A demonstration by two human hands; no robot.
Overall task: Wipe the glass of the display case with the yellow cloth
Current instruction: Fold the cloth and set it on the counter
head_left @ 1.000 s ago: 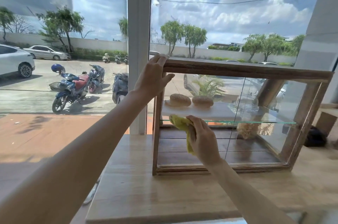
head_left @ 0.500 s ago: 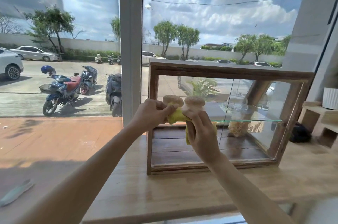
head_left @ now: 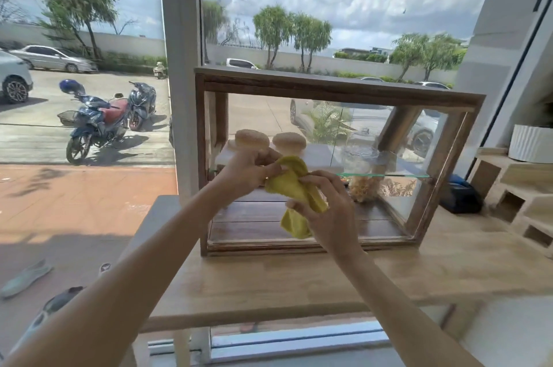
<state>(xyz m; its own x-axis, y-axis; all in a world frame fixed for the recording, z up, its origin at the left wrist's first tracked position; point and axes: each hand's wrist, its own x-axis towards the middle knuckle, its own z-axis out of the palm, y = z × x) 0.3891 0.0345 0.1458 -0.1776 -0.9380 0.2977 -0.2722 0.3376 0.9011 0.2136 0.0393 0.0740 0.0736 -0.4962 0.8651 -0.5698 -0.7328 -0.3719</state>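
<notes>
hands have met in front of the display case (head_left: 329, 88): left hand (head_left: 248, 172), off the frame top it steadied a second ago, and right hand (head_left: 326, 211) both pinch the yellow cloth (head_left: 294, 187), bunched off the glass, so wiping looks paused for refolding.

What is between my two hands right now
The yellow cloth, bunched and gripped by both the left hand and right hand, seen in the head view.
</notes>
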